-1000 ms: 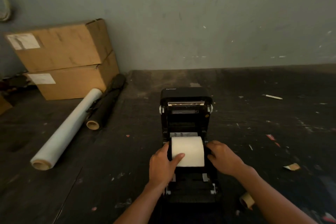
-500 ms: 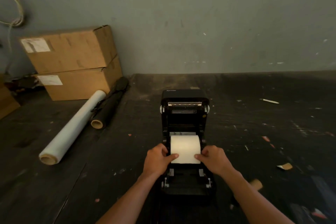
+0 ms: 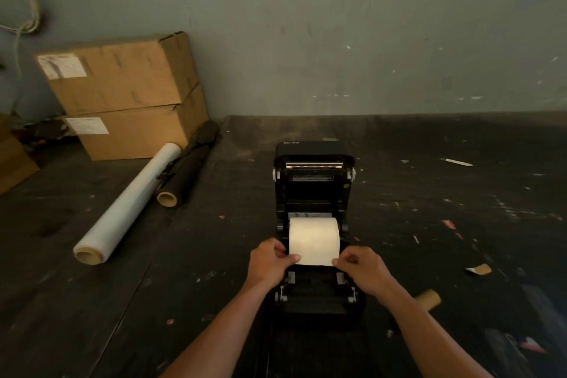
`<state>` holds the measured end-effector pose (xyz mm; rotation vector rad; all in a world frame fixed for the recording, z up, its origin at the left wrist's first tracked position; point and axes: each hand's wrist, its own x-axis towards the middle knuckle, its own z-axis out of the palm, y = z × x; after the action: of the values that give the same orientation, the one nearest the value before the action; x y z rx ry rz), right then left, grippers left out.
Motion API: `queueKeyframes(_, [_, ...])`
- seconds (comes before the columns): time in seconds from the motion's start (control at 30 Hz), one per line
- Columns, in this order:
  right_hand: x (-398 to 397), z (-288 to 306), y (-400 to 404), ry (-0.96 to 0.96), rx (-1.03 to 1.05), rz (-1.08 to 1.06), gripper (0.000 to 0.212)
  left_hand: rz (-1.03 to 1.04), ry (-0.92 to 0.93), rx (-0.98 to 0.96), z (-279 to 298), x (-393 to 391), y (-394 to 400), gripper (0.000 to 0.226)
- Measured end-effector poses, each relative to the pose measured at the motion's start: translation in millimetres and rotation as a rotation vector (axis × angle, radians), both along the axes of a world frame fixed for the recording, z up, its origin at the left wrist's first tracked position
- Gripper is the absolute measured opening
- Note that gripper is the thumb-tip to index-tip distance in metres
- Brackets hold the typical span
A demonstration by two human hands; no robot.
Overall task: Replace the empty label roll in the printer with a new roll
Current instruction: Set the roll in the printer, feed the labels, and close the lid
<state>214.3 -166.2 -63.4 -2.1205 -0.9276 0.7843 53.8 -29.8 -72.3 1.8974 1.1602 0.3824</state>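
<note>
- Open printer (image 3: 313, 181), lid tilted back, on dark bench (image 3: 429, 224); bare room to its right.
- White label roll (image 3: 314, 239) seated in printer bay.
- Left hand (image 3: 270, 262) and right hand (image 3: 365, 271): fingers pinching the roll's loose front edge at both corners.
- Stacked cardboard boxes (image 3: 122, 95), closed, far left by wall.

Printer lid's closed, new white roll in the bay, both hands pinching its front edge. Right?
Not quite: the head view shows the printer lid raised open. The white roll sits in the bay, left hand and right hand pinching its front edge.
</note>
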Motion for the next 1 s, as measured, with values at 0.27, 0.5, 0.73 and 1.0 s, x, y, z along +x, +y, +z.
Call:
queueKeyframes(0.27, [10, -2, -2, 0.021, -0.075, 0.038, 0.009, -0.06, 0.036, -0.088, -4, 3, 2, 0.018])
queueKeyframes(0.5, [4, -7, 2, -0.068, -0.069, 0.033, 0.013, -0.113, 0.117, -0.098, -3, 4, 5, 0.016])
queueKeyframes(0.73, [8, -6, 4, -0.111, -0.13, 0.11, 0.012, -0.16, 0.123, -0.085, -5, 3, 9, 0.02])
queueKeyframes(1.0, [12, -3, 4, -0.099, -0.135, 0.138, 0.014, -0.266, 0.231, -0.063, 1, 4, 14, 0.019])
